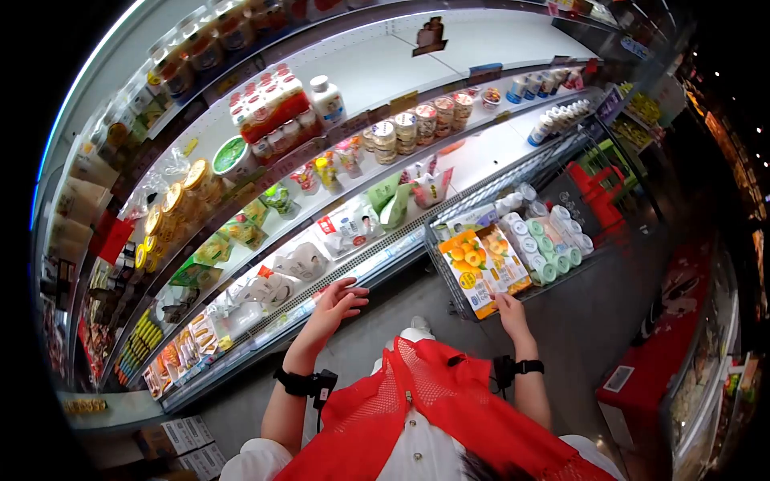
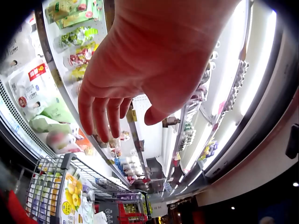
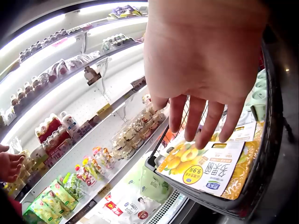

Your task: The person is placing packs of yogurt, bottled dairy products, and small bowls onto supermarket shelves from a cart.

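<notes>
The orange-and-white fruit pack (image 1: pixel 465 264) is lying printed face up at the near end of the shopping cart (image 3: pixel 205 199), and its long axis is running from eleven o'clock down to five in the head view. A second orange pack (image 1: pixel 499 247) is sitting just beside it, toward two o'clock; I'm not making out whether their edges are overlapping. My right hand (image 1: pixel 513 319) is clearly the nearer one: from it, the pack's middle is lying toward half past ten, and my fingertips are reaching its five o'clock end. That short offset, I'm judging, is what my handling of the pack is depending on. In the right wrist view, my fingers are stretching nearly straight over the print, a little apart; they're seemingly touching it lightly, and I'm not seeing them curling round an edge. Pale green tubs (image 1: pixel 548 253) are standing farther along the cart, toward three o'clock from the pack. My left hand (image 1: pixel 330 313) is hovering well apart, with the pack lying between two and three o'clock from it. Its fingers are spreading loosely, thumb apart, and they're holding nothing, in front of the chilled display case (image 1: pixel 513 144).
</notes>
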Demonstrator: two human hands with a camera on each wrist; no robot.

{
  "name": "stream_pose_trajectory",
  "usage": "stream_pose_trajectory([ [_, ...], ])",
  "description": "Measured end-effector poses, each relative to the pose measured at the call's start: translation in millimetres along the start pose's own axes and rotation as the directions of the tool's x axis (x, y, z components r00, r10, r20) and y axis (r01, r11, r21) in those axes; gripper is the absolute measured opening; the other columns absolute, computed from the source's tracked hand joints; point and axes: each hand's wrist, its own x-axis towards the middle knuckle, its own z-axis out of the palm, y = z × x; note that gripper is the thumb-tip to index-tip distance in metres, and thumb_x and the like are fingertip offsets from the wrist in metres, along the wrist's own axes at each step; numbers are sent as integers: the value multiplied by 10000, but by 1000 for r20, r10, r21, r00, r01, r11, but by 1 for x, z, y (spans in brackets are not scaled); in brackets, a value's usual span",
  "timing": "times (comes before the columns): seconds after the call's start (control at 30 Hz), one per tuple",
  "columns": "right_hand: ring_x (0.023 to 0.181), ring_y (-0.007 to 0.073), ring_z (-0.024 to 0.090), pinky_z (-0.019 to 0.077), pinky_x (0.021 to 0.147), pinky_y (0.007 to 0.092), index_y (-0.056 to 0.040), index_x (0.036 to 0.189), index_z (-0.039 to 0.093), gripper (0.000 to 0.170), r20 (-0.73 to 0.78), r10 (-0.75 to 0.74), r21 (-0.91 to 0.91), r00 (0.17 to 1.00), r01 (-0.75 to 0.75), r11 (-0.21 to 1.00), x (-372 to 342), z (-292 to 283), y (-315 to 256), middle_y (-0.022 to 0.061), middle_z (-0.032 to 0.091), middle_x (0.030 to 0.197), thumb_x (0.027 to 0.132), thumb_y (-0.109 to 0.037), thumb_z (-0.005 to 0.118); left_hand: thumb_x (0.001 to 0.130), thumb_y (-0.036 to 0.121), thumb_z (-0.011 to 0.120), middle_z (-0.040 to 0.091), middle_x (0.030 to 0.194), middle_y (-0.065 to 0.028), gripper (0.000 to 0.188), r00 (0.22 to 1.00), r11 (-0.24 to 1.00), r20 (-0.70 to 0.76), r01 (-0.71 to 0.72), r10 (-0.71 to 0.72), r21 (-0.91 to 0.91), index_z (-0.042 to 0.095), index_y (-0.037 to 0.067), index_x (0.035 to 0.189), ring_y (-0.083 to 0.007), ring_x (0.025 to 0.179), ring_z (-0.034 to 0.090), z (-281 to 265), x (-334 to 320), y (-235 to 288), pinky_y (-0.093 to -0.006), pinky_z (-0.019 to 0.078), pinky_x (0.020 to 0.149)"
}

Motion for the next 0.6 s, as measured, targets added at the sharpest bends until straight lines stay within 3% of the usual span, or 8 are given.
stream_pose_trajectory([
  [0.1,752,113,577,450,690,254,32,1003,600,279,45,71,-22,996,-70,997,-22,-38,11,73,645,855,872,-207,540,918,225,455,550,1133,-93,385,999,1000,40,27,-28,14,381,42,1248,-176,1018,544,42,34,-2,-295,428,855],
  [0.2,769,109,571,449,700,261,20,1013,598,280,16,75,-135,997,-73,988,-45,-82,8,74,646,860,867,-214,549,925,204,428,541,1158,-75,363,982,996,173,63,-73,64,379,48,1249,-150,1024,532,90,58,1,-277,414,854],
  [0.27,771,105,561,447,705,263,8,1013,602,271,-37,120,-100,992,-123,987,-53,-110,20,75,646,867,867,-214,550,922,186,426,551,1137,-79,343,971,997,234,38,-52,64,398,48,1235,-154,1017,536,127,75,2,-282,420,849],
  [0.33,776,107,557,443,711,259,7,1012,603,273,-107,92,-65,990,-99,993,-62,-141,38,73,644,870,869,-218,548,920,179,426,559,1119,-78,334,968,996,240,50,-68,79,410,47,1227,-154,1011,540,166,91,-1,-286,422,848],
  [0.6,817,139,572,443,750,275,7,1017,601,302,-83,201,-14,976,-203,979,-87,-289,114,81,644,878,870,-252,547,918,190,446,567,1104,-78,335,979,998,200,36,-45,50,436,32,1213,-151,970,564,325,136,-21,-264,439,818],
])
